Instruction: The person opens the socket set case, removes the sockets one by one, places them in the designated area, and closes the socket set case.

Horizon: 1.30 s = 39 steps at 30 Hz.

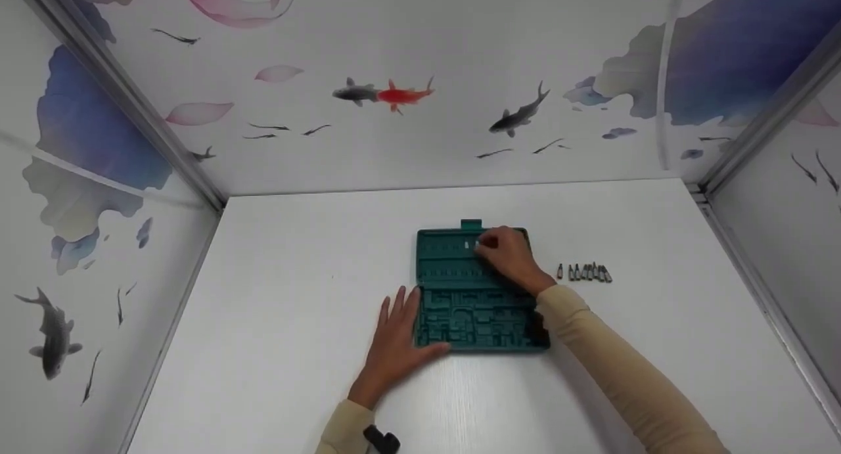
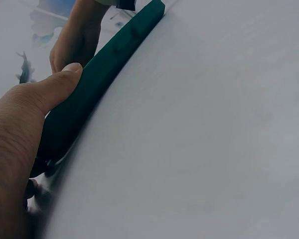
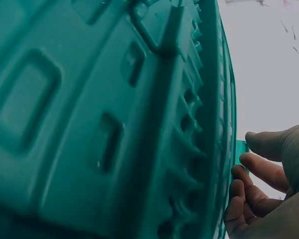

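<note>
A green plastic toolbox case [image 1: 460,282] lies open on the table, its moulded tray nearest me and its slotted lid beyond. My left hand [image 1: 397,345] rests at the near left corner with fingers stretched along the side. Its thumb [image 2: 65,84] lies on the front edge. Over the lid, my right hand [image 1: 509,250] has curled fingers. Thumb and forefinger meet at a small pale metal bit in the lid's upper row; the right wrist view hides it. Another small metal bit [image 1: 467,245] sits just left of those fingertips.
Several small metal bits [image 1: 589,272] lie in a loose row right of the case. The white table [image 1: 282,309] is bounded by printed panels [image 1: 453,145] at the back and sides. A latch tab [image 1: 471,224] sticks out from the lid's far edge.
</note>
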Motion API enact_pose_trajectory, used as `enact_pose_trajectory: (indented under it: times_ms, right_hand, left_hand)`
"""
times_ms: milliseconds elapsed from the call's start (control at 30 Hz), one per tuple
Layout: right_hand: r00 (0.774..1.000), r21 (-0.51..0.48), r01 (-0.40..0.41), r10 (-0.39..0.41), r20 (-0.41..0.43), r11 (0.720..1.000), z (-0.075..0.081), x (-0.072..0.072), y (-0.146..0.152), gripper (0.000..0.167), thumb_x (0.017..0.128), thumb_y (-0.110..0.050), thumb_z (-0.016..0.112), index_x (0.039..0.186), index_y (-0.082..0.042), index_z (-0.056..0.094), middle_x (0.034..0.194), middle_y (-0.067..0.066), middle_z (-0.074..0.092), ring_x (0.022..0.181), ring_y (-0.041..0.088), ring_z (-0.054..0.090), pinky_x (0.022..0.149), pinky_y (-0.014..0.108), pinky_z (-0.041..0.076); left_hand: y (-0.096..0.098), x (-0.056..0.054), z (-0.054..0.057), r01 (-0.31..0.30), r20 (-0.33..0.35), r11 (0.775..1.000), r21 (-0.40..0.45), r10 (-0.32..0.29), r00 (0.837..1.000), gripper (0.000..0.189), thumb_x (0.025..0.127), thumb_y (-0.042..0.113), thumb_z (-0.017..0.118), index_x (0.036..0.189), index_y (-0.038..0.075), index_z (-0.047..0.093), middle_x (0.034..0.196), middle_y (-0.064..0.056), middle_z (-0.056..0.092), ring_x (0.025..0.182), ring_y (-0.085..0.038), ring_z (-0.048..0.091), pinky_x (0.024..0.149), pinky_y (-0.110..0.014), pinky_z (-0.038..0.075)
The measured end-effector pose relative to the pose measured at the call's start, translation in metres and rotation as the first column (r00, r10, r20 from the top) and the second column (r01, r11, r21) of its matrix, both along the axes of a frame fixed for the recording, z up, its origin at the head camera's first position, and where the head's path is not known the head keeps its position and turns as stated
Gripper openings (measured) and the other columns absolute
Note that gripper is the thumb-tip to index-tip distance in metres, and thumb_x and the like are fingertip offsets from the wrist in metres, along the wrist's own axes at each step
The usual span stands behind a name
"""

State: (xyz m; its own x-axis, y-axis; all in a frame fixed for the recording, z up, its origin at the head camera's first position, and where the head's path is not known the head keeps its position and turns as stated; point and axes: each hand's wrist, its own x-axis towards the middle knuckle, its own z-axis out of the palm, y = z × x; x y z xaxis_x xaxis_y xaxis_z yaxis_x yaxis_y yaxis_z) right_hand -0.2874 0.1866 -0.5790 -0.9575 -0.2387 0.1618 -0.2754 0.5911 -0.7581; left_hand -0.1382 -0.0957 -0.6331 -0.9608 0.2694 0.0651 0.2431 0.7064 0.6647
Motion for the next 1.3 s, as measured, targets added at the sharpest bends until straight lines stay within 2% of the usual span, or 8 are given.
enact_pose_trajectory:
  times_ms: [167, 433, 600, 767, 967, 1133, 1200, 1300]
  right_hand:
    - [1.0, 0.005, -0.011, 0.011, 0.018, 1.0, -0.0038, -0.0037, -0.0067, 0.025, 0.103, -0.006, 0.077, 0.124, 0.008, 0.076, 0.119, 0.024, 0.073, 0.111, 0.038, 0.068, 0.098, 0.057, 0.057]
    - [1.0, -0.008, 0.011, -0.011, 0.011, 1.0, -0.0011, -0.0052, -0.0056, 0.027, 0.101, -0.002, 0.078, 0.123, 0.014, 0.074, 0.12, 0.029, 0.071, 0.113, 0.044, 0.066, 0.1, 0.061, 0.054]
    - [0.999, -0.006, 0.009, -0.009, 0.052, 1.0, -0.0024, -0.0077, -0.0034, 0.035, 0.102, -0.004, 0.077, 0.129, 0.017, 0.071, 0.128, 0.034, 0.067, 0.121, 0.048, 0.063, 0.105, 0.063, 0.053]
    - [0.995, 0.022, -0.012, 0.01, 0.097, 1.0, -0.0055, -0.0099, -0.0032, 0.035, 0.104, -0.005, 0.074, 0.132, 0.017, 0.071, 0.13, 0.036, 0.066, 0.124, 0.05, 0.061, 0.109, 0.064, 0.051]
    - [0.982, -0.044, 0.046, -0.037, 0.186, 0.998, -0.0058, -0.0097, -0.0021, 0.039, 0.105, -0.004, 0.073, 0.139, 0.013, 0.068, 0.141, 0.031, 0.063, 0.134, 0.047, 0.058, 0.114, 0.062, 0.049]
    - [0.973, -0.146, 0.101, -0.067, 0.222, 0.984, -0.0053, -0.009, -0.0032, 0.03, 0.104, -0.001, 0.071, 0.133, 0.008, 0.073, 0.134, 0.027, 0.069, 0.119, 0.039, 0.063, 0.104, 0.054, 0.053]
    - [0.972, -0.141, 0.13, -0.098, 0.214, 0.981, -0.006, -0.0084, -0.0046, 0.027, 0.104, -0.002, 0.071, 0.13, 0.007, 0.074, 0.13, 0.026, 0.07, 0.114, 0.037, 0.063, 0.1, 0.053, 0.053]
    - [0.975, -0.079, 0.15, -0.134, 0.175, 0.986, -0.007, -0.0069, -0.0071, 0.027, 0.106, -0.004, 0.07, 0.129, 0.009, 0.074, 0.128, 0.027, 0.07, 0.115, 0.038, 0.065, 0.1, 0.055, 0.055]
  left_hand:
    - [-0.0006, -0.0003, -0.0006, 0.013, -0.025, 1.0, 0.004, -0.013, 1.0, 0.122, 0.089, 0.085, 0.069, 0.177, 0.014, 0.023, 0.184, -0.013, 0.019, 0.171, -0.034, 0.011, 0.136, -0.06, 0.012]
    - [-0.0001, -0.0013, 0.0008, 0.028, -0.041, 1.0, 0.012, -0.028, 0.999, 0.121, 0.09, 0.081, 0.071, 0.177, 0.013, 0.023, 0.183, -0.015, 0.02, 0.17, -0.036, 0.013, 0.136, -0.062, 0.012]
    - [-0.0006, -0.002, 0.0012, 0.028, -0.044, 1.0, 0.001, -0.028, 0.999, 0.122, 0.09, 0.082, 0.071, 0.177, 0.012, 0.023, 0.183, -0.015, 0.02, 0.17, -0.035, 0.013, 0.136, -0.061, 0.011]
    - [-0.0009, -0.0015, 0.0016, 0.038, -0.035, 0.999, 0.0, -0.038, 0.999, 0.122, 0.09, 0.082, 0.071, 0.177, 0.012, 0.022, 0.183, -0.014, 0.02, 0.171, -0.032, 0.012, 0.137, -0.057, 0.006]
    - [-0.0018, -0.0023, 0.0009, 0.033, -0.035, 0.999, 0.0, -0.033, 0.999, 0.121, 0.09, 0.08, 0.072, 0.177, 0.012, 0.023, 0.183, -0.015, 0.021, 0.171, -0.032, 0.013, 0.137, -0.057, 0.006]
    - [-0.002, -0.0019, 0.0007, 0.03, -0.033, 1.0, 0.004, -0.03, 0.999, 0.122, 0.09, 0.08, 0.073, 0.177, 0.011, 0.023, 0.183, -0.015, 0.021, 0.171, -0.032, 0.013, 0.137, -0.057, 0.007]
    - [-0.0017, -0.0017, 0.0009, 0.033, -0.037, 0.999, 0.004, -0.033, 0.999, 0.122, 0.09, 0.08, 0.073, 0.177, 0.011, 0.023, 0.183, -0.015, 0.021, 0.171, -0.032, 0.013, 0.137, -0.058, 0.007]
    - [-0.0011, -0.0016, 0.0008, 0.038, -0.046, 0.999, 0.002, -0.037, 0.998, 0.122, 0.09, 0.081, 0.072, 0.177, 0.012, 0.022, 0.183, -0.014, 0.02, 0.171, -0.031, 0.013, 0.137, -0.058, 0.008]
